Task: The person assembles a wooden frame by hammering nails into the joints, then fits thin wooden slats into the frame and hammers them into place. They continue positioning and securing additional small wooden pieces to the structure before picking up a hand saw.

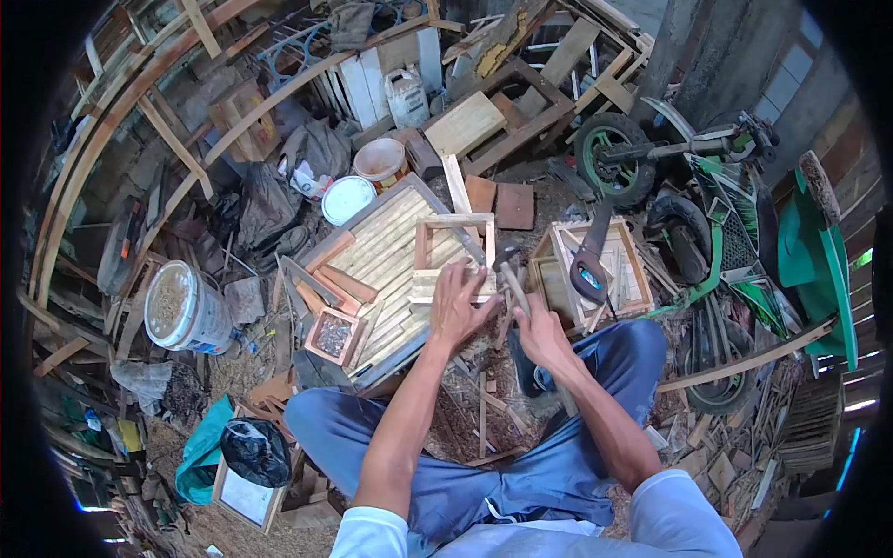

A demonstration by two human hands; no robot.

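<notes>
A small pale wooden box frame (454, 221) stands on a slatted wooden panel (386, 246) in front of my knees. My left hand (456, 302) holds the near side of that frame, thumb and fingers over its board. In my right hand (542, 335) is a hammer (513, 283), gripped by its wooden handle. The hammer's head is just right of the frame; whether it touches is unclear. Beside my right knee, a handsaw (593, 251) lies across a second wooden box (633, 270). A small wooden tray (332, 349) with nails or similar bits sits at the panel's near left corner.
A white bucket (200, 321) of sawdust-like material stands left. A white-lidded bucket (348, 200) and a paint tub (379, 160) are behind the panel. A green dirt bike (707, 232) and a green chair (819, 260) stand right. Wood scraps and shavings cover the floor.
</notes>
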